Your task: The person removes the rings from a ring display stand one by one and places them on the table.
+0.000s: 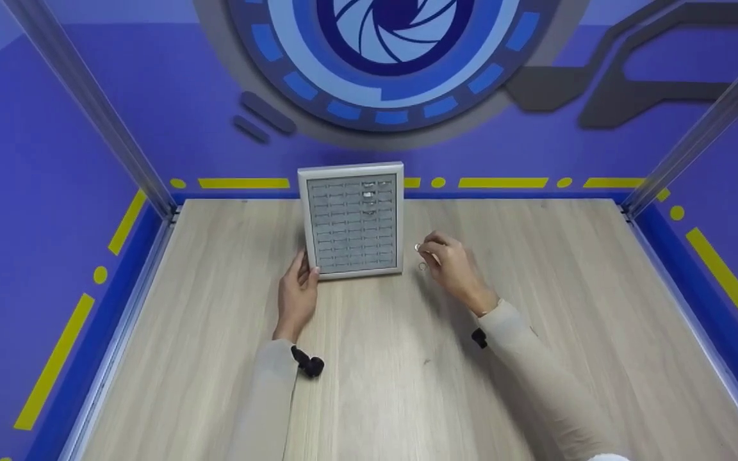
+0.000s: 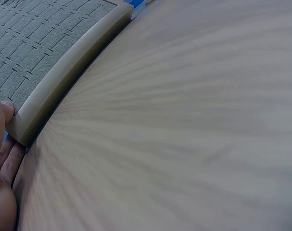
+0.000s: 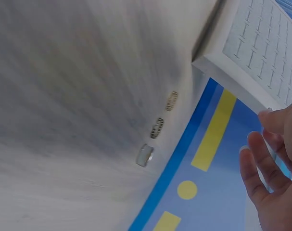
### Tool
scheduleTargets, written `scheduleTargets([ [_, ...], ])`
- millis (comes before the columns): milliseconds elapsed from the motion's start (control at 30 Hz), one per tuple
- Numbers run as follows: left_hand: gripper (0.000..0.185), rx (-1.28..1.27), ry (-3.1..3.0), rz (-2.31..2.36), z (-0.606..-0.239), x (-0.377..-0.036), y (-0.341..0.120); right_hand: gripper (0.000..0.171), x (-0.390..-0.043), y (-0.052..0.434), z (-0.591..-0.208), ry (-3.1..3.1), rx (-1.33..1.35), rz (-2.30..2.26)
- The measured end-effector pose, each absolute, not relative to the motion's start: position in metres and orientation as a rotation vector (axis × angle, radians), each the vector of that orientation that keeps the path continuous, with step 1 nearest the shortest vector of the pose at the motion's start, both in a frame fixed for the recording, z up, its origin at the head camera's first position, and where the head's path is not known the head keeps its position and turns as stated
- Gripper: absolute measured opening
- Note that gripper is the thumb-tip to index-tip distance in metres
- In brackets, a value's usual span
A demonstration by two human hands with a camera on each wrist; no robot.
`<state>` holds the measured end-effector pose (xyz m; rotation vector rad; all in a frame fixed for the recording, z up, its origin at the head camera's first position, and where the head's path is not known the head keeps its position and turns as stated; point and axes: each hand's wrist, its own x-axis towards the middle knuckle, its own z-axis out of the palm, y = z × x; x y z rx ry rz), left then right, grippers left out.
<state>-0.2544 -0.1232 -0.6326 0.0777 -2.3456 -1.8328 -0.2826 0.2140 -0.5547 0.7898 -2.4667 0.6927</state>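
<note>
A ring display tray [image 1: 351, 221] with a pale frame and slotted grey padding stands tilted up on the table. My left hand [image 1: 296, 294] grips its lower left corner, thumb on the front and fingers behind; the left wrist view shows the thumb [image 2: 7, 110] on the frame. Several silver rings [image 1: 369, 194] sit in slots at the tray's upper right. Just right of the tray, my right hand [image 1: 455, 266] pinches a small silver ring [image 1: 418, 247] at its fingertips. Under that hand a loose ring [image 1: 423, 266] shows; the right wrist view has three rings in a row, including a wide plain one [image 3: 145, 155].
The wooden table [image 1: 369, 384] is bounded by a blue printed back wall [image 1: 497, 153] and side walls with metal corner posts [image 1: 106, 115]. Small black cameras [image 1: 308, 363] sit at both wrists.
</note>
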Motion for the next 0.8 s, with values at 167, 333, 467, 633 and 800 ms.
scheduleTargets([
  [167, 0.063, 0.069, -2.329, -1.845, -0.632, -0.254, -0.123, 0.008, -0.279, 0.217, -0.563, -2.478, 0.796, 0.681],
  [333, 0.063, 0.083, -2.325, -1.85, -0.632, -0.254, -0.124, 0.007, -0.276, 0.219, -0.569, -2.541, 0.786, 0.685],
  [467, 0.064, 0.08, -2.328, -1.853, -0.632, -0.254, -0.124, 0.007, -0.275, 0.221, -0.573, -2.59, 0.775, 0.685],
  [633, 0.064, 0.078, -2.323, -1.854, -0.632, -0.255, -0.123, 0.006, -0.273, 0.223, -0.578, -2.627, 0.783, 0.636],
  [800, 0.064, 0.09, -2.319, -1.854, -0.633, -0.254, -0.123, 0.006, -0.271, 0.225, -0.583, -2.673, 0.789, 0.626],
])
